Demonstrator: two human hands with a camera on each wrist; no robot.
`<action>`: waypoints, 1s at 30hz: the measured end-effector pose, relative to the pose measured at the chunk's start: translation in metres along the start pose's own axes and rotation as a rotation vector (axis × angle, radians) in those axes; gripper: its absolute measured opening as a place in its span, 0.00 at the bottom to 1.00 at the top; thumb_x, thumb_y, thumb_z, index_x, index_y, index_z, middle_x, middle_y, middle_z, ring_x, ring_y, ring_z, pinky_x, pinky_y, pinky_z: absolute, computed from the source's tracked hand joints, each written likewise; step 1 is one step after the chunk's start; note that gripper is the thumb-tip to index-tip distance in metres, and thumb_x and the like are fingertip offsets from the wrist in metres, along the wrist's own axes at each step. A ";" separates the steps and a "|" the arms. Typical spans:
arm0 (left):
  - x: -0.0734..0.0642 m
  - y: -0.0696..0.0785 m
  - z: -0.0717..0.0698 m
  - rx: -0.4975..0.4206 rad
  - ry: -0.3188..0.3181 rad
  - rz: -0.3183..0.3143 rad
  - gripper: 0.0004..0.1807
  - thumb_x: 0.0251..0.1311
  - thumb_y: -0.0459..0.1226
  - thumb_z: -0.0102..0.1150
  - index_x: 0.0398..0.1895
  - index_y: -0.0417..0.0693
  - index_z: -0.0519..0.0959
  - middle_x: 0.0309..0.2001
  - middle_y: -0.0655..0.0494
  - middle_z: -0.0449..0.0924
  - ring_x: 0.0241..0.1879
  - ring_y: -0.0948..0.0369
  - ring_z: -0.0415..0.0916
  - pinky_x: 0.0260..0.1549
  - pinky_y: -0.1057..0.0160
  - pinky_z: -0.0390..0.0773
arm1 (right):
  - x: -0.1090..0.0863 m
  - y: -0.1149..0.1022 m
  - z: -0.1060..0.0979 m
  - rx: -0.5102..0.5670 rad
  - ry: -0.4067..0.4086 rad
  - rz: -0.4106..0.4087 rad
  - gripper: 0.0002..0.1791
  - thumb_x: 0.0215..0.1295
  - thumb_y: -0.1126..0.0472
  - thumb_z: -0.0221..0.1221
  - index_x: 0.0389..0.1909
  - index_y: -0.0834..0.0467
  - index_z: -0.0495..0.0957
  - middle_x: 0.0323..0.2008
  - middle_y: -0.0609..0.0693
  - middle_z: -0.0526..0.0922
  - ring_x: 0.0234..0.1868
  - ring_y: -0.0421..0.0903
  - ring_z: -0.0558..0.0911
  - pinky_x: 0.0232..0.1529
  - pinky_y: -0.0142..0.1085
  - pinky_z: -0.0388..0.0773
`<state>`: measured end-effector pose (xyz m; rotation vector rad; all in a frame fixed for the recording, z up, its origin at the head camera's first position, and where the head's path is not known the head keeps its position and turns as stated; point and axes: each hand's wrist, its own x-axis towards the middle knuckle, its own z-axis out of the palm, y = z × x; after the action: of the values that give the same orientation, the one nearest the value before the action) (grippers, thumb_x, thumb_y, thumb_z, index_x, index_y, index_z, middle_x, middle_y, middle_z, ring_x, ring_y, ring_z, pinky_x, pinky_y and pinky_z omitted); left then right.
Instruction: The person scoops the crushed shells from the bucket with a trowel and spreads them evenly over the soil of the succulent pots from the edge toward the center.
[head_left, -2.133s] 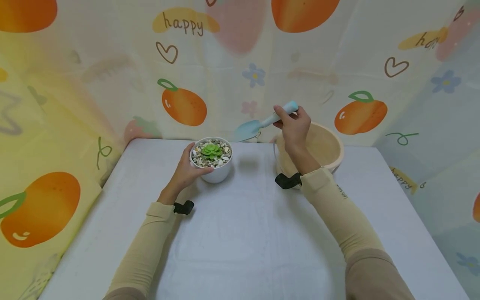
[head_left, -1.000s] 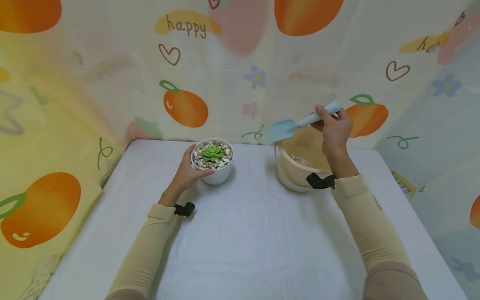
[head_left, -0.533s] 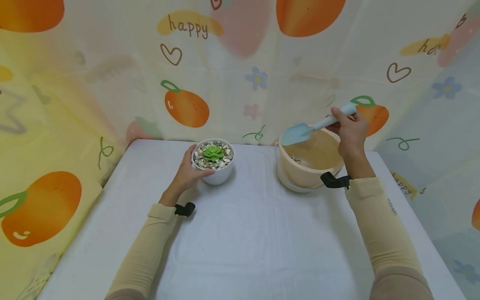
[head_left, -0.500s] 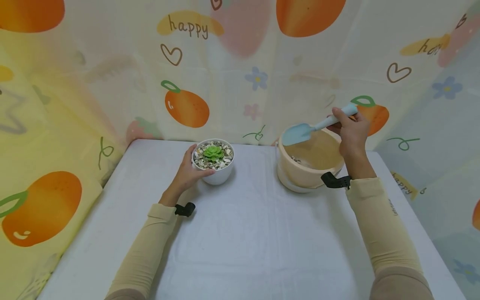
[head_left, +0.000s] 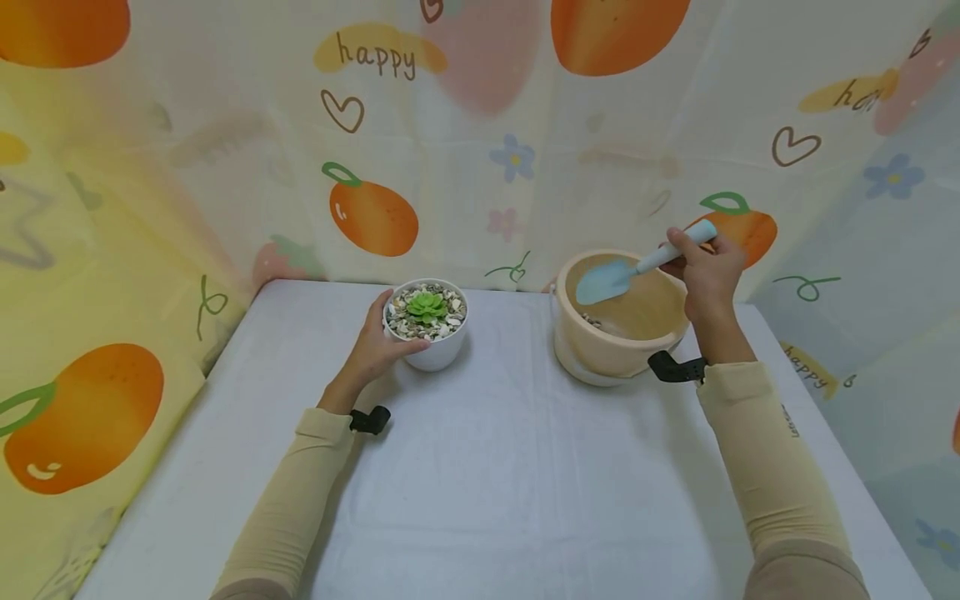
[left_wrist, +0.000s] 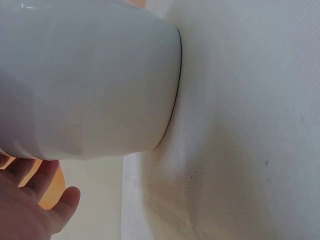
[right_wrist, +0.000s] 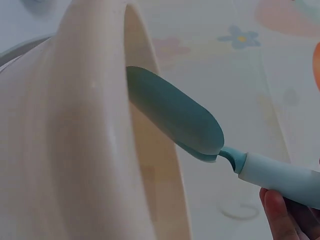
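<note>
My left hand (head_left: 371, 342) holds a white plant pot (head_left: 437, 357) by its rim side, thumb at the front and fingers round the left. Inside the pot a green succulent (head_left: 426, 307) sits among white and grey pebbles. In the left wrist view the pot's base rests on the table. My right hand (head_left: 711, 271) pinches the handle of a light-blue garden trowel (head_left: 604, 283). The trowel tilts with its blade pointing down-left, and in the right wrist view its tip (right_wrist: 137, 80) passes inside the rim of a cream bucket (head_left: 611, 354).
A few small stones (head_left: 592, 320) lie at the bottom of the bucket. White cloth covers the table (head_left: 480, 467). A curtain (head_left: 465, 167) printed with oranges hangs right behind the table's back edge.
My right hand has carried the trowel rightward from beside the plant pot to above the bucket, then lowered it so the blade enters the bucket's mouth. The left hand stays on the pot.
</note>
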<state>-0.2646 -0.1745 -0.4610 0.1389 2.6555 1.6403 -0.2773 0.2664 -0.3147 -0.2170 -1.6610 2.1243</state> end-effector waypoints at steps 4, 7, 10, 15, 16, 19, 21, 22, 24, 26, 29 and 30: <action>0.002 0.000 0.000 -0.013 0.000 0.009 0.64 0.46 0.47 0.76 0.78 0.50 0.39 0.77 0.43 0.43 0.76 0.46 0.44 0.72 0.39 0.50 | 0.002 -0.001 -0.002 -0.028 0.000 0.019 0.09 0.52 0.62 0.72 0.27 0.58 0.79 0.20 0.46 0.85 0.20 0.41 0.86 0.24 0.31 0.83; 0.003 0.000 0.000 -0.021 0.000 0.014 0.64 0.46 0.47 0.76 0.78 0.50 0.40 0.77 0.44 0.43 0.76 0.46 0.44 0.72 0.40 0.50 | 0.003 -0.002 -0.004 -0.070 -0.012 0.029 0.09 0.53 0.62 0.72 0.26 0.57 0.80 0.20 0.45 0.85 0.20 0.40 0.85 0.24 0.31 0.82; 0.003 0.000 0.000 -0.020 0.003 0.012 0.64 0.46 0.47 0.76 0.78 0.50 0.40 0.77 0.44 0.42 0.76 0.46 0.44 0.72 0.39 0.50 | 0.005 -0.001 -0.003 -0.114 -0.042 0.039 0.08 0.54 0.63 0.71 0.25 0.56 0.80 0.21 0.44 0.85 0.20 0.40 0.85 0.24 0.30 0.82; 0.005 0.002 -0.001 -0.018 0.003 0.021 0.64 0.45 0.48 0.76 0.78 0.50 0.39 0.77 0.43 0.43 0.76 0.45 0.44 0.71 0.39 0.51 | 0.006 0.006 -0.002 -0.167 -0.093 0.042 0.06 0.55 0.64 0.70 0.25 0.55 0.81 0.21 0.42 0.85 0.20 0.39 0.85 0.25 0.30 0.83; 0.005 0.003 -0.001 -0.019 0.003 0.022 0.64 0.45 0.48 0.76 0.78 0.50 0.40 0.77 0.43 0.43 0.76 0.45 0.44 0.71 0.39 0.51 | 0.006 0.008 -0.001 -0.178 -0.102 0.037 0.06 0.55 0.65 0.70 0.25 0.55 0.81 0.21 0.42 0.85 0.19 0.39 0.85 0.25 0.30 0.83; 0.006 0.002 -0.002 -0.021 -0.003 0.012 0.64 0.45 0.48 0.76 0.78 0.51 0.40 0.77 0.44 0.42 0.76 0.45 0.44 0.72 0.39 0.51 | 0.005 0.013 0.000 -0.219 -0.135 0.031 0.06 0.56 0.65 0.69 0.26 0.55 0.81 0.21 0.41 0.85 0.20 0.39 0.85 0.25 0.30 0.83; 0.004 0.001 -0.002 -0.016 -0.008 0.004 0.64 0.46 0.48 0.76 0.78 0.51 0.39 0.77 0.43 0.42 0.77 0.45 0.43 0.72 0.39 0.51 | 0.004 0.015 0.000 -0.253 -0.160 0.040 0.05 0.56 0.65 0.68 0.29 0.57 0.80 0.21 0.40 0.85 0.20 0.38 0.85 0.26 0.29 0.82; 0.003 0.000 -0.002 -0.011 -0.008 0.001 0.64 0.46 0.48 0.76 0.78 0.51 0.39 0.77 0.43 0.42 0.77 0.45 0.43 0.72 0.39 0.51 | 0.003 0.017 0.000 -0.287 -0.170 0.041 0.06 0.57 0.64 0.68 0.30 0.57 0.80 0.21 0.39 0.85 0.20 0.37 0.85 0.26 0.29 0.82; 0.000 -0.001 -0.002 -0.009 -0.010 -0.004 0.64 0.46 0.47 0.76 0.78 0.50 0.39 0.77 0.43 0.42 0.77 0.45 0.43 0.72 0.39 0.51 | 0.001 0.019 -0.002 -0.323 -0.192 0.058 0.08 0.58 0.63 0.68 0.33 0.58 0.78 0.21 0.37 0.84 0.21 0.36 0.84 0.26 0.27 0.82; -0.001 -0.002 -0.001 -0.009 -0.010 0.000 0.64 0.47 0.46 0.75 0.78 0.50 0.39 0.77 0.42 0.42 0.76 0.45 0.44 0.72 0.39 0.51 | 0.001 0.020 -0.003 -0.346 -0.216 0.065 0.09 0.58 0.62 0.68 0.34 0.59 0.77 0.21 0.36 0.84 0.22 0.35 0.84 0.27 0.27 0.82; -0.002 -0.002 -0.001 -0.021 -0.009 0.004 0.64 0.47 0.46 0.76 0.78 0.50 0.39 0.77 0.42 0.42 0.76 0.45 0.44 0.72 0.39 0.51 | 0.002 0.023 -0.005 -0.343 -0.245 0.070 0.08 0.58 0.63 0.68 0.33 0.58 0.77 0.22 0.37 0.84 0.22 0.36 0.85 0.27 0.28 0.82; -0.001 -0.002 -0.001 -0.024 -0.008 0.005 0.64 0.46 0.46 0.76 0.78 0.50 0.39 0.77 0.42 0.42 0.76 0.45 0.43 0.72 0.39 0.50 | 0.002 0.023 -0.005 -0.337 -0.255 0.071 0.07 0.58 0.64 0.67 0.32 0.58 0.78 0.22 0.37 0.84 0.22 0.36 0.85 0.27 0.28 0.82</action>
<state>-0.2636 -0.1759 -0.4621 0.1515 2.6311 1.6683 -0.2823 0.2670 -0.3381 -0.1101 -2.1890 1.9748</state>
